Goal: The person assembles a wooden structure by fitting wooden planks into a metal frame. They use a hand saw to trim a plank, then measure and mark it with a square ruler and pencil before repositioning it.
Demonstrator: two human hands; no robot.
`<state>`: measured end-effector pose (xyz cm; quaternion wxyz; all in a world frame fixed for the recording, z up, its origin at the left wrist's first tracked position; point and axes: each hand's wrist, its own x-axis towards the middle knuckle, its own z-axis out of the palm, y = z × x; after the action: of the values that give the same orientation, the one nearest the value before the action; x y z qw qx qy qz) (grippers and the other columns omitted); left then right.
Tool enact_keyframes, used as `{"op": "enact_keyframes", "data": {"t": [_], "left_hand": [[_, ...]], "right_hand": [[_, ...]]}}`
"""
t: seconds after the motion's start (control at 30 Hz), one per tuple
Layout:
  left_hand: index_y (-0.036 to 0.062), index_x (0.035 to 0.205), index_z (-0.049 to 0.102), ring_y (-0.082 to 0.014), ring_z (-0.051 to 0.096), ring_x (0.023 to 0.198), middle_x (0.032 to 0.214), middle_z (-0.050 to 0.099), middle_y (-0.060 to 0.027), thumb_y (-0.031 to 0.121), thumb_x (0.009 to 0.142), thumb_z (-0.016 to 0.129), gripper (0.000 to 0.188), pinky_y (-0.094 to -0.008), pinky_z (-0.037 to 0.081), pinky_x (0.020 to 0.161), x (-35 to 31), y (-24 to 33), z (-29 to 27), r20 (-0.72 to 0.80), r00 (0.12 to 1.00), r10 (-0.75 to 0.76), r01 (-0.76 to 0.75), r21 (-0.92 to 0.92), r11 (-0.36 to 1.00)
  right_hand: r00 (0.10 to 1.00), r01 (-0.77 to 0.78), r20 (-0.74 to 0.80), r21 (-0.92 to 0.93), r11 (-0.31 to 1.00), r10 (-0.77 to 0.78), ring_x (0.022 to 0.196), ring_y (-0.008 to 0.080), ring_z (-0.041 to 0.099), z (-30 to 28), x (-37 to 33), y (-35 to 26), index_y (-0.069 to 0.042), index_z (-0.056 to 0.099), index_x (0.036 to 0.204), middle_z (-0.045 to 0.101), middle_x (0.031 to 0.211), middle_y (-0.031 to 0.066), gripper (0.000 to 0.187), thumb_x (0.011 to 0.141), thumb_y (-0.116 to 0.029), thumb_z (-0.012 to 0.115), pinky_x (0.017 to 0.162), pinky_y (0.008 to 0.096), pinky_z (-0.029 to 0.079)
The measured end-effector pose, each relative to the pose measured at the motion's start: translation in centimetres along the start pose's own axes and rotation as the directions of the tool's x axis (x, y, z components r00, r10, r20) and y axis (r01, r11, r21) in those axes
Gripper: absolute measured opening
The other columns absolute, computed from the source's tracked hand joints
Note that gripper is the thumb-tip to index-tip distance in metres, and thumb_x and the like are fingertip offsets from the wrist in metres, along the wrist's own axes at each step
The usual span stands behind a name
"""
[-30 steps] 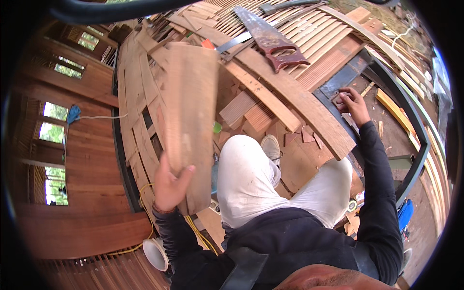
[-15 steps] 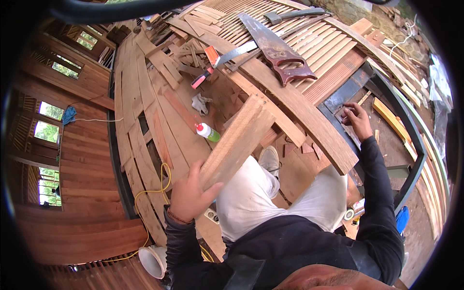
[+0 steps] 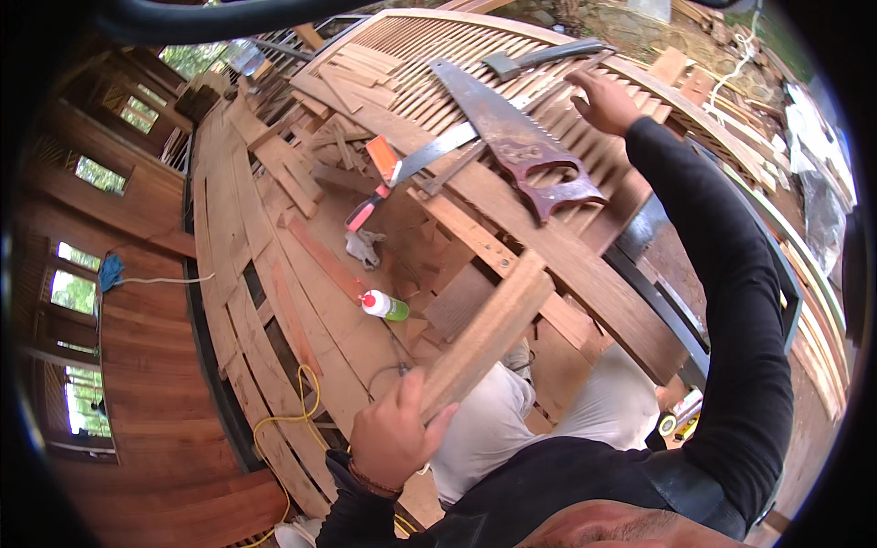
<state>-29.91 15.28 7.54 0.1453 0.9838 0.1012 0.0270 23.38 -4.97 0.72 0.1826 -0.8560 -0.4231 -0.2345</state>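
Note:
My left hand (image 3: 397, 437) is closed around the near end of a short wooden board (image 3: 489, 333), which slants away over my lap toward the workbench. My right hand (image 3: 605, 100) is stretched far out over the slatted wood panel (image 3: 416, 78), its fingers apart. Close to its fingertips lie the dark handle of a hatchet-like tool (image 3: 539, 60) and a long dark strip. Left of that hand rests a handsaw (image 3: 512, 137) with a brown handle. Beside the saw, a square (image 3: 438, 152) with an orange stock and metal blade lies across the boards.
A thick plank (image 3: 585, 265) runs diagonally before my knees. Beyond the left hand are a white-and-green bottle (image 3: 384, 305) with a red cap, a red-handled tool (image 3: 365, 210) and a crumpled cloth (image 3: 364, 248). A yellow cord (image 3: 290, 418) crosses the floorboards at left.
My right hand has moved up and forward from the dark metal frame to above the slats. My left hand has lowered slightly with the board, and the view has shifted.

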Motion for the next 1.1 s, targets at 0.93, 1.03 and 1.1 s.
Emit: {"op": "enact_keyframes", "data": {"t": [0.93,1.03,1.1], "left_hand": [[0.0028,0.121,0.058,-0.0391,0.07,0.072,0.086,0.069,-0.0182,0.041,0.08,0.084,0.062,-0.0447,0.055,0.059,1.9,0.1,0.0,0.049,0.999,0.013,-0.009,-0.088,0.996],[0.0025,0.12,0.059,-0.0429,0.069,0.072,0.086,0.07,-0.0226,0.045,0.079,0.083,0.064,-0.0483,0.055,0.059,1.6,0.7,0.2,0.019,0.998,0.067,-0.065,-0.085,0.994],[0.0004,0.118,0.059,-0.0436,0.071,0.076,0.086,0.071,-0.0244,0.043,0.078,0.087,0.064,-0.0468,0.056,0.063,1.5,1.8,-0.1,0.105,0.992,-0.07,0.071,-0.008,0.997]], "right_hand": [[0.822,0.468,0.282,0.16,0.869,-0.495,0.088,0.0313,0.069,-4.6,-6.4,-11.8,-0.004,0.07,0.11,0.07,0.092,0.0131,0.038,0.075,-0.018,0.073,0.096,0.0434,0.049],[0.936,0.313,0.125,0.138,0.94,-0.33,0.081,0.0286,0.069,-4.6,-7.2,-11.9,-0.004,0.068,0.114,0.072,0.092,0.0119,0.035,0.08,-0.016,0.069,0.092,0.0425,0.049],[0.976,0.217,-0.059,0.17,0.961,-0.21,0.067,0.0293,0.067,-5.5,-7.6,-12.3,-0.005,0.067,0.116,0.069,0.078,0.0136,0.032,0.084,-0.012,0.065,0.085,0.0435,0.05]]}}
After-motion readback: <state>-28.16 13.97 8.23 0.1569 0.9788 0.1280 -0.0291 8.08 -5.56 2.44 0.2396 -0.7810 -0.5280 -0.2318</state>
